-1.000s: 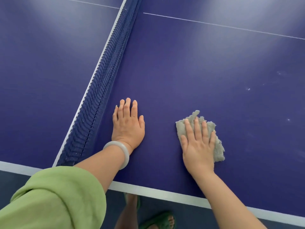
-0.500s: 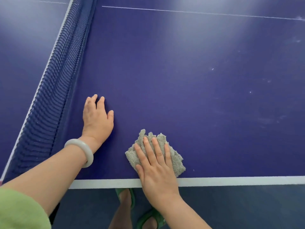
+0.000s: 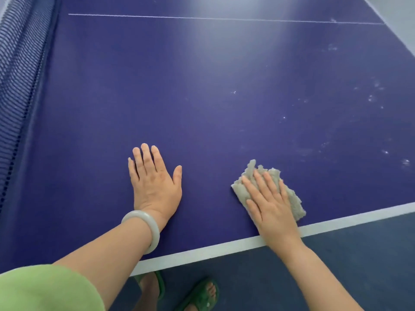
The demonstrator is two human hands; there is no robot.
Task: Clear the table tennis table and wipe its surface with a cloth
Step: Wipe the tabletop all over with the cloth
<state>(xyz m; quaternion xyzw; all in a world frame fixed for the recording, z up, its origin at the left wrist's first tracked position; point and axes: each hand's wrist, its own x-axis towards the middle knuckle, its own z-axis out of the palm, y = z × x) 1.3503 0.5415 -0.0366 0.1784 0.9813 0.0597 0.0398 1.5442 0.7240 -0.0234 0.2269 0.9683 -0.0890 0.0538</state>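
Left hand: my left hand (image 3: pixel 155 182) lies flat, palm down, fingers straight and close, thumb spread, just beyond the white edge line (image 3: pixel 202 252) of the table (image 3: pixel 213 75).
Left wrist: I see a pale bangle (image 3: pixel 151 227) round it, also beyond that line.
Left forearm: bare, crossing the line at a slant; green sleeve (image 3: pixel 45 288) on my side of it.
Right hand: my right hand (image 3: pixel 269 207) presses straight fingers on the cloth (image 3: pixel 295 204), heel over the line.
Right forearm: bare, on my side of the line.

A table tennis playing area: a blue table (image 3: pixel 202 86) with white lines (image 3: pixel 202 252), net (image 3: pixel 18 75) at 9 o'clock, blue floor (image 3: pixel 359 254) at 5 o'clock.
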